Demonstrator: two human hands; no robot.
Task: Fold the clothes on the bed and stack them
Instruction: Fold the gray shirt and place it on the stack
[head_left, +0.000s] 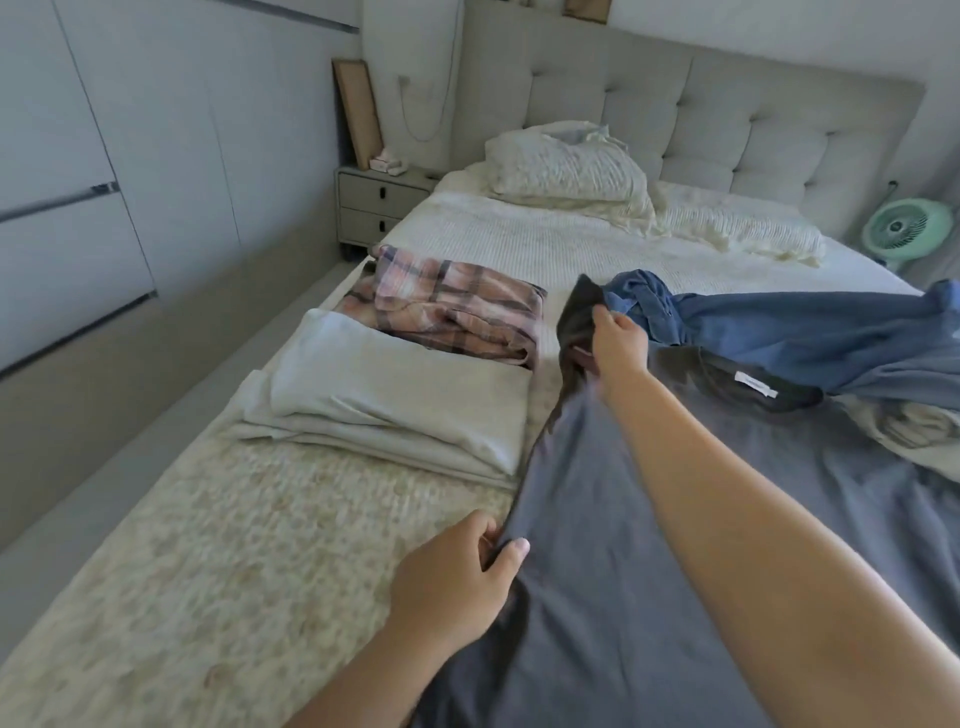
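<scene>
My hands, left (457, 577) and right (618, 343), pinch the grey T-shirt (649, 545) lengthwise, collar probably toward the headboard (727, 119); denim shirt (810, 332) just beyond.

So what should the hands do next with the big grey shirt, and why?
Probably carry the lifted left edge across to the right, to fold the grey shirt lengthwise. The left hand pinches that edge near the hem, the right hand grips it near the sleeve, and the rest lies spread flat on the bed.
</scene>
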